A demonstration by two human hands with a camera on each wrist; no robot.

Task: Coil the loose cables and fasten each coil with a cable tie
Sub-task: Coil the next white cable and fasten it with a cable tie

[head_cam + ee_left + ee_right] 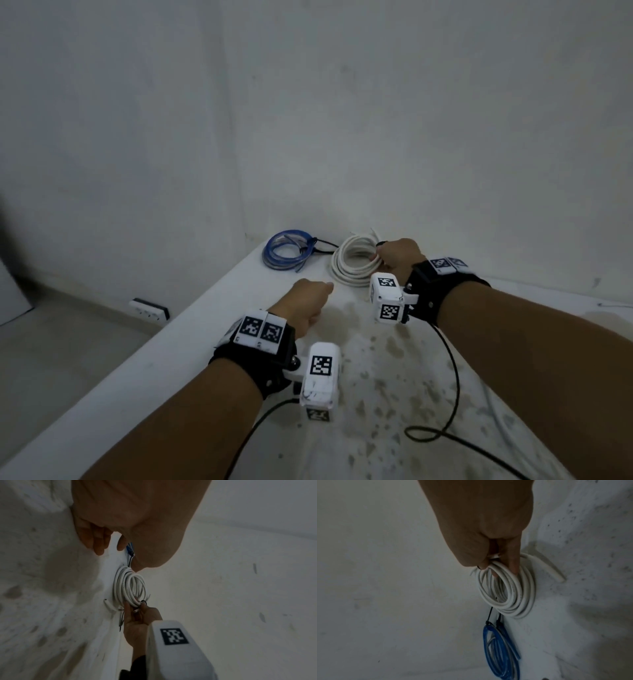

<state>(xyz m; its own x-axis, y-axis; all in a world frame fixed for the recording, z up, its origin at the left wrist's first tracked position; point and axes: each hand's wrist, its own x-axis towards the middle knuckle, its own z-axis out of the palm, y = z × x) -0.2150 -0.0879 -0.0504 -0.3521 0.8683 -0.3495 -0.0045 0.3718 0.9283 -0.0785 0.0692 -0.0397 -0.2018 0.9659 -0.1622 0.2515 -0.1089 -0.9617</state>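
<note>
A white cable coil [352, 265] [130, 588] [505, 595] lies at the back of the white table [212, 335]. My right hand [380, 255] [498, 566] [137, 605] grips its right side, fingers curled round the strands. A black cable tie [380, 244] [143, 601] loops round the strands at that grip. Left of it lies a blue cable coil [287, 250] [498, 653], bound with black ties [489, 616]. My left hand [318, 291] [109, 546] hovers just in front of the white coil, loosely curled and holding nothing.
The table stands in a corner, with walls close behind and to the left of the coils. Its left edge drops to the floor, where a white power strip [149, 308] lies. A black wrist-camera lead [445, 394] loops over the stained near part of the table.
</note>
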